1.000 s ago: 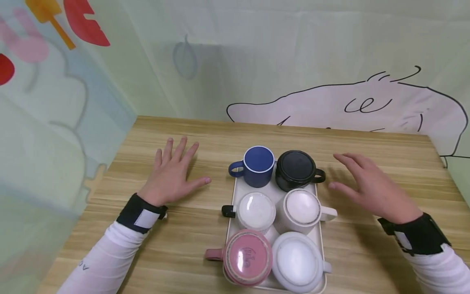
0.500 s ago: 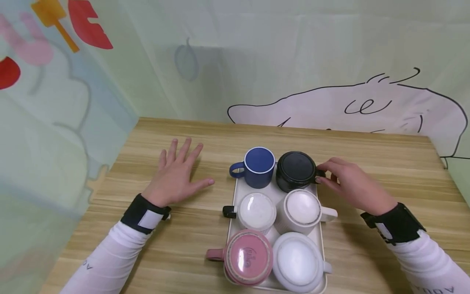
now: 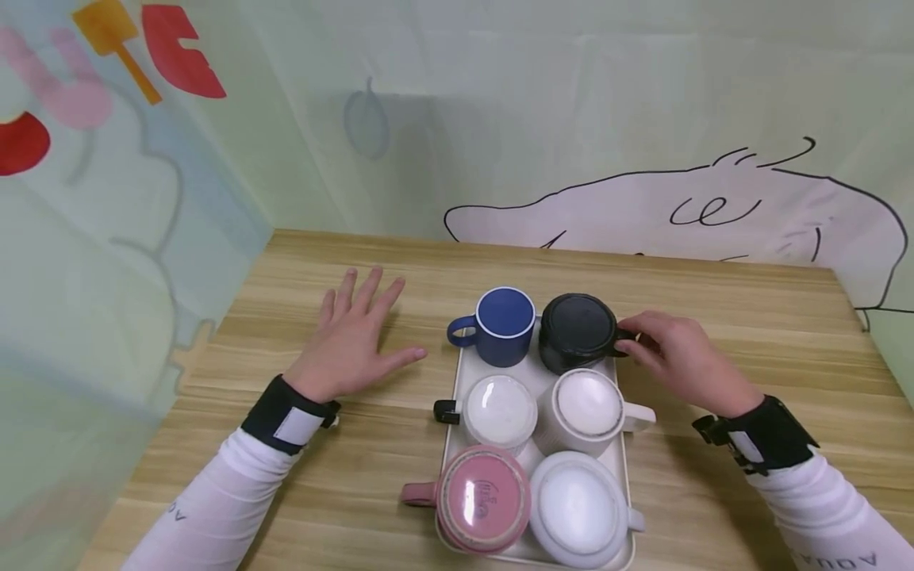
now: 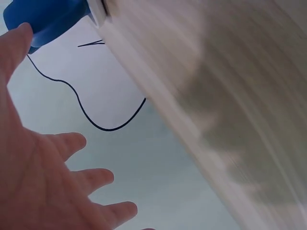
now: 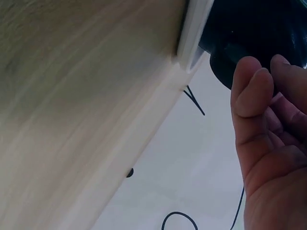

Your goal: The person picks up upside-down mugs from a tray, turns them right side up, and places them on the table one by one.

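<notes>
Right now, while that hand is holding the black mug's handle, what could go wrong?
The right hand holds the black mug only by its handle, so the mug might tip or slip if lifted. The blue mug stands close beside it and could get knocked. The tray is crowded, so the nearest white mug might be bumped too.
</notes>
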A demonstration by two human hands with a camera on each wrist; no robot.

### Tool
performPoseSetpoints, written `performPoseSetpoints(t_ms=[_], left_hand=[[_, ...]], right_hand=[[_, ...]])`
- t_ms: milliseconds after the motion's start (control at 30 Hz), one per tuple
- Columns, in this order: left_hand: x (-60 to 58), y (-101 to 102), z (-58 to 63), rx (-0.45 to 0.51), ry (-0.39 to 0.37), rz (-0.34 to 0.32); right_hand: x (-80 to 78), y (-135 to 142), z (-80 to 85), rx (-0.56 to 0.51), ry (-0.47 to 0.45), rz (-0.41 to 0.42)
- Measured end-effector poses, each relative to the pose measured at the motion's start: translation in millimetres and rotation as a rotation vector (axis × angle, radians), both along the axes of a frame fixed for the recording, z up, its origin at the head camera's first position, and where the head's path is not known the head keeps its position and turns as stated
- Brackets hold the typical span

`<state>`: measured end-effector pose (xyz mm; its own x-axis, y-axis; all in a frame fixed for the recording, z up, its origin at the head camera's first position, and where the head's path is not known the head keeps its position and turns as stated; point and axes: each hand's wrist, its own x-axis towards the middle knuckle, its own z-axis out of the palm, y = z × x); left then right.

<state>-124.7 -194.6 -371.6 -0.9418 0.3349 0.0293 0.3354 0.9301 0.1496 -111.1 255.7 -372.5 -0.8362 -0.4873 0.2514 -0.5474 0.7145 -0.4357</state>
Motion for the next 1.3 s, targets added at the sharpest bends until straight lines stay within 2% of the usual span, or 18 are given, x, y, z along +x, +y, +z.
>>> performPoseSetpoints(t_ms=[267, 467, 600, 667, 867, 1000, 1167, 1300], left_hand=[[1.2, 7, 8.5, 0.059, 0.051, -0.033], [1.9, 18, 21.2, 0.176, 0.120, -0.106], [-5.2, 33, 29.4, 0.273, 0.162, -0.162], [-8.0, 43, 34.6, 0.329, 0.159, -0.181], [-12.9, 78, 52.2, 0.548, 0.044, -0.221], [-15.3, 100, 60.5, 0.702, -0.038, -0.240], [-15.9, 124, 66.7, 0.836, -0.160, -0.263], [-15.1, 139, 70.3, 0.948, -0.219, -0.273]], right_hand=[[4.4, 3, 21.5, -0.081, 0.053, -0.037], [5.2, 2, 36.1, -0.161, 0.065, -0.093], [-2.0, -2, 44.4, -0.244, 0.033, -0.136], [-6.4, -7, 49.7, -0.299, 0.015, -0.142], [-17.2, -26, 65.1, -0.440, -0.068, -0.130], [-20.6, -40, 72.9, -0.570, -0.220, -0.096], [-22.4, -57, 78.2, -0.727, -0.379, -0.013], [-21.2, -72, 79.5, -0.863, -0.492, 0.088]])
